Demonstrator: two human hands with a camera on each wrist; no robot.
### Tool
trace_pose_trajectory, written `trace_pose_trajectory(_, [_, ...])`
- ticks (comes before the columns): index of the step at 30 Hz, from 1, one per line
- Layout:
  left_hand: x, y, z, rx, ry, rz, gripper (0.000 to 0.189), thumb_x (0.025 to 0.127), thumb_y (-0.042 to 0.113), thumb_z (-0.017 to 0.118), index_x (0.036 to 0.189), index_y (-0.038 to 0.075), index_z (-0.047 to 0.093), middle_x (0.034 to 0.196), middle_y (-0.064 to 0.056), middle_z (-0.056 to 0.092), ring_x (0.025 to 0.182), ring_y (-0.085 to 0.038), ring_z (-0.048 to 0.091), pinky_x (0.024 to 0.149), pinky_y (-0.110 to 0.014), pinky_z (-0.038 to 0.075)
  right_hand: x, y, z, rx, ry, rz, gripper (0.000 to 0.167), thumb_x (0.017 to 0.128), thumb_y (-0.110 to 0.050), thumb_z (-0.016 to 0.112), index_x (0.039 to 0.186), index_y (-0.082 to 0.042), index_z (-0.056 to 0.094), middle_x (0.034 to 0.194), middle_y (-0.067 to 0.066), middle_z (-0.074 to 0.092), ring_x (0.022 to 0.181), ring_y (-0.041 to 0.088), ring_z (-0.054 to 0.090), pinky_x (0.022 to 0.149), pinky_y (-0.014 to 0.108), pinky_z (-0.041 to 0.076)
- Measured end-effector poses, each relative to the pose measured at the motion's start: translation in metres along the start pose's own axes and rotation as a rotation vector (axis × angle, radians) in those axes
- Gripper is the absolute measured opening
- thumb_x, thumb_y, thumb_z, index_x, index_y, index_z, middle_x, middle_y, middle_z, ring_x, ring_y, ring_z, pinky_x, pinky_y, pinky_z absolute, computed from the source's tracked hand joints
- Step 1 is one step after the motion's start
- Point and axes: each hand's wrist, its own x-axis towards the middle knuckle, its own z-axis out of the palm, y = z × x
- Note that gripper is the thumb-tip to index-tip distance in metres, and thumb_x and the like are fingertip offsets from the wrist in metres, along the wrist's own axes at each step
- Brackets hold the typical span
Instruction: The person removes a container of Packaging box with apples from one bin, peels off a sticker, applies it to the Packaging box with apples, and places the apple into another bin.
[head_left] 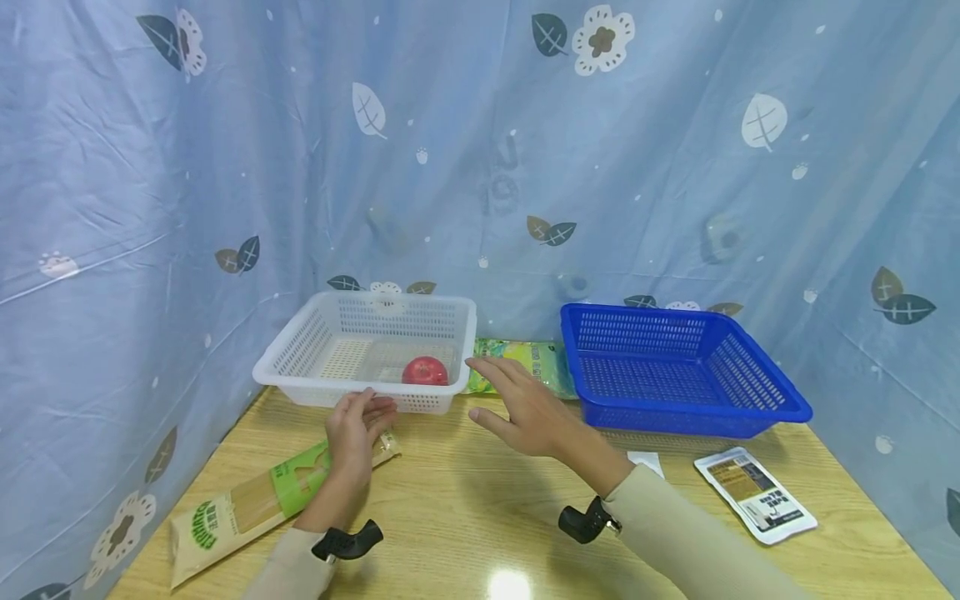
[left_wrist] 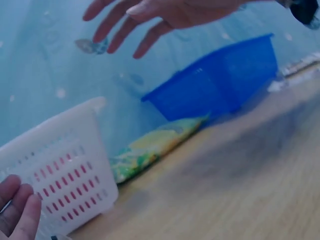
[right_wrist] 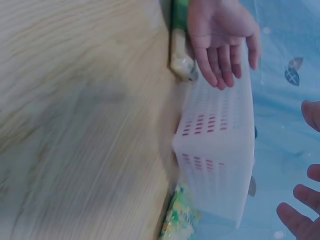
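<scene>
A white plastic basket [head_left: 303,385] stands at the back left, with a red round fruit [head_left: 425,372] lying in its right front corner. My left hand [head_left: 351,437] is at the basket's front wall, its fingers loosely bent and gripping nothing; whether the fingertips touch the wall I cannot tell. Off the basket's right side my right hand [head_left: 531,414] hovers with fingers stretched and thumb apart, holding nothing. In the right wrist view the left hand [right_wrist: 222,37] hangs palm-visible beside the basket [right_wrist: 215,145]. Through the slots in the left wrist view, red shows inside the basket [left_wrist: 102,150].
A blue basket [head_left: 690,417] stands at the back right. Between the baskets lies a green and yellow packet [head_left: 543,367]. A long green-labelled bag [head_left: 247,504] lies under my left forearm. At right are a white pouch [head_left: 757,496] and a white slip [head_left: 647,460].
</scene>
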Motion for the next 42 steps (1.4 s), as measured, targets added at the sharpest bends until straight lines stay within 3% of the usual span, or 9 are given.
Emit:
trace_pose_trajectory(5, [0.006, 0.006, -0.002, -0.149, 0.054, -0.049, 0.02, 0.107, 0.021, 0.051, 0.101, 0.002, 0.048, 0.087, -0.01, 0.068, 0.088, -0.024, 0.069, 0.097, -0.044, 0.056, 0.016, -0.003, 0.005, 0.049, 0.008, 0.017, 0.065, 0.101, -0.036, 0.061, 0.157, -0.014, 0.035, 0.157, 0.008, 0.043, 0.143, 0.028, 0.041, 0.112, 0.055, 0.043])
trace_pose_trajectory(12, [0.015, 0.012, -0.005, -0.261, 0.155, -0.11, 0.017, 0.107, 0.022, 0.051, 0.106, 0.007, 0.045, 0.09, -0.005, 0.059, 0.088, -0.019, 0.065, 0.099, -0.038, 0.056, 0.033, -0.005, 0.013, 0.128, -0.014, 0.07, 0.065, 0.101, -0.032, 0.063, 0.156, -0.012, 0.036, 0.157, 0.009, 0.042, 0.144, 0.029, 0.039, 0.114, 0.055, 0.04])
trace_pose_trajectory(20, [0.022, 0.012, -0.001, -0.353, 0.291, -0.055, 0.015, 0.104, 0.018, 0.058, 0.101, 0.007, 0.049, 0.088, -0.005, 0.058, 0.084, -0.018, 0.063, 0.086, -0.034, 0.06, 0.049, -0.007, 0.019, 0.197, -0.029, 0.197, 0.066, 0.101, -0.035, 0.061, 0.157, -0.014, 0.035, 0.159, 0.009, 0.04, 0.147, 0.031, 0.036, 0.116, 0.057, 0.035])
trace_pose_trajectory(24, [0.023, 0.011, 0.001, -0.369, 0.31, -0.012, 0.019, 0.102, 0.015, 0.062, 0.091, 0.007, 0.048, 0.083, -0.005, 0.06, 0.077, -0.017, 0.064, 0.079, -0.033, 0.062, 0.058, -0.007, 0.024, 0.247, -0.032, 0.243, 0.066, 0.101, -0.034, 0.061, 0.158, -0.015, 0.033, 0.161, 0.007, 0.038, 0.148, 0.03, 0.034, 0.118, 0.056, 0.033])
trace_pose_trajectory(30, [0.022, 0.01, 0.0, -0.355, 0.312, 0.026, 0.017, 0.098, 0.01, 0.068, 0.09, 0.006, 0.053, 0.087, -0.004, 0.062, 0.076, -0.014, 0.065, 0.077, -0.033, 0.063, 0.072, -0.009, 0.035, 0.41, 0.004, 0.324, 0.068, 0.101, -0.032, 0.062, 0.158, -0.011, 0.032, 0.159, 0.01, 0.039, 0.144, 0.031, 0.04, 0.112, 0.05, 0.043])
trace_pose_trajectory(36, [0.022, 0.01, -0.001, -0.36, 0.288, 0.019, 0.016, 0.098, 0.008, 0.067, 0.103, 0.006, 0.052, 0.104, -0.005, 0.055, 0.08, -0.013, 0.062, 0.08, -0.031, 0.062, 0.09, -0.012, 0.045, 0.577, 0.082, 0.508, 0.068, 0.099, -0.03, 0.063, 0.156, -0.009, 0.033, 0.158, 0.016, 0.04, 0.142, 0.037, 0.042, 0.113, 0.051, 0.042])
trace_pose_trajectory(42, [0.023, 0.012, -0.002, -0.426, 0.326, 0.023, 0.025, 0.093, 0.001, 0.071, 0.107, 0.007, 0.051, 0.104, -0.006, 0.053, 0.076, -0.013, 0.06, 0.074, -0.031, 0.062, 0.107, -0.017, 0.051, 0.674, 0.151, 0.686, 0.071, 0.098, -0.035, 0.062, 0.157, -0.009, 0.031, 0.158, 0.017, 0.039, 0.144, 0.038, 0.038, 0.117, 0.054, 0.035])
